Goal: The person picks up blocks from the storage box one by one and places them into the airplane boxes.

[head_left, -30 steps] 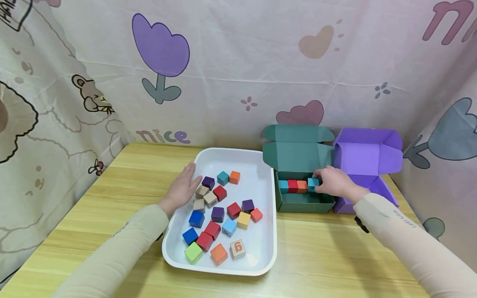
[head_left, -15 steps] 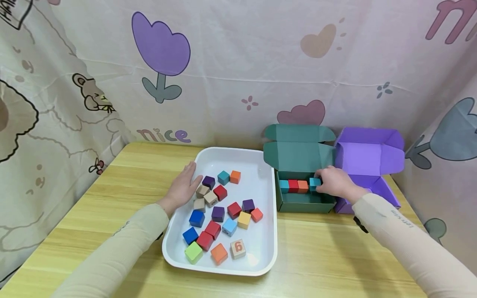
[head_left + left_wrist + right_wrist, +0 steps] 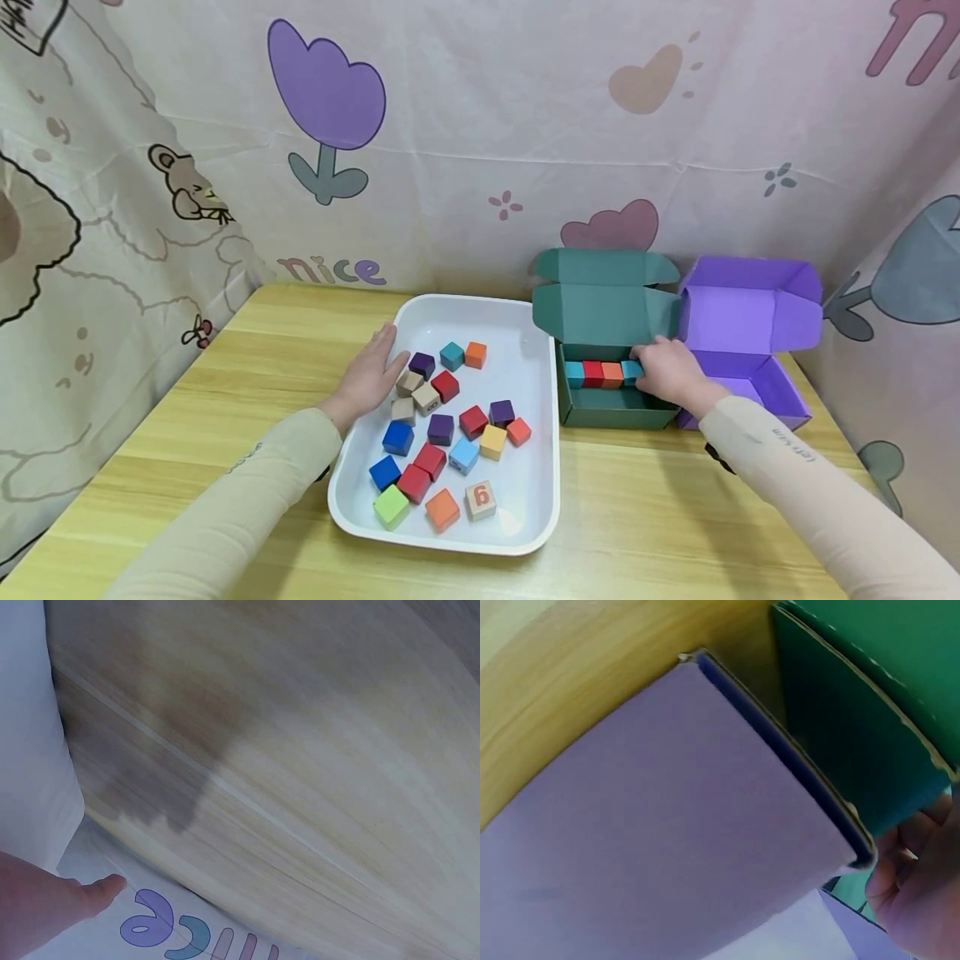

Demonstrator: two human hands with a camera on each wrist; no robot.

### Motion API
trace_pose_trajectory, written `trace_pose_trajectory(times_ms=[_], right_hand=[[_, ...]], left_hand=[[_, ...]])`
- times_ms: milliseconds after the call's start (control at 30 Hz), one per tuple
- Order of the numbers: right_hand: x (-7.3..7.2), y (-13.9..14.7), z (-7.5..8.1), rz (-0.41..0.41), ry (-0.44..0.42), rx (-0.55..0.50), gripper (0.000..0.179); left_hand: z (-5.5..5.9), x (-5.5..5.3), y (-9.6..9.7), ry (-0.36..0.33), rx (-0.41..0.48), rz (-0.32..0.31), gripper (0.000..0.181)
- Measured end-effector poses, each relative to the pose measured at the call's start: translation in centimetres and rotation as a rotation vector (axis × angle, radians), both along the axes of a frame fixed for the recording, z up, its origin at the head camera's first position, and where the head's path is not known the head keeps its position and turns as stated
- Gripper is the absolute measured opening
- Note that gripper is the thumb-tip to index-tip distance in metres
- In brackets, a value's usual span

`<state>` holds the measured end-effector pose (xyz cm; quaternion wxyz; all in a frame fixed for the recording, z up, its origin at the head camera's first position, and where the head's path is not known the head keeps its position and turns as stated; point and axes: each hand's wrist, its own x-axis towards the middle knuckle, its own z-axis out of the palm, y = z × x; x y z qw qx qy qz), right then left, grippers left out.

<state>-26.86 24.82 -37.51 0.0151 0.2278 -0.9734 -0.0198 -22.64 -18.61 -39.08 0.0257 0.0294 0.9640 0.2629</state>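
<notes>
In the head view my right hand (image 3: 667, 372) reaches over the right wall of the green box (image 3: 611, 414) and pinches a teal cube (image 3: 632, 372). That cube sits at the right end of a row, right beside an orange cube (image 3: 612, 375); a red cube (image 3: 592, 374) and another teal cube (image 3: 574, 374) continue the row leftward. My left hand (image 3: 366, 377) rests on the left rim of a white tray (image 3: 517, 333), its fingers extended. In the right wrist view, box walls hide the cubes from sight.
Several coloured cubes lie scattered in the tray, among them a lime green cube (image 3: 391, 507) and a wooden cube (image 3: 480, 500) with a character on it. An open purple box (image 3: 731, 321) stands right of the green one. A printed cloth (image 3: 465, 108) hangs behind the table.
My right hand has shifted slightly left in the green box with the teal cube, narrowing the gap to the orange cube. My left hand has stayed on the tray's rim.
</notes>
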Motion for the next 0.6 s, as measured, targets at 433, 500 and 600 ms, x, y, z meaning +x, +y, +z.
trace_pose_trajectory(times_ms=[433, 500, 600], right_hand=[[0.4, 0.16, -0.98, 0.09, 0.197, 0.084, 0.014], [0.4, 0.16, -0.96, 0.095, 0.203, 0.087, 0.013], [0.49, 0.03, -0.86, 0.095, 0.201, 0.092, 0.011]], left_hand=[[0.05, -0.02, -0.01, -0.009, -0.002, 0.002, 0.065], [0.06, -0.04, -0.01, -0.012, 0.0, 0.003, 0.065], [0.05, -0.09, -0.03, -0.013, -0.003, 0.003, 0.065]])
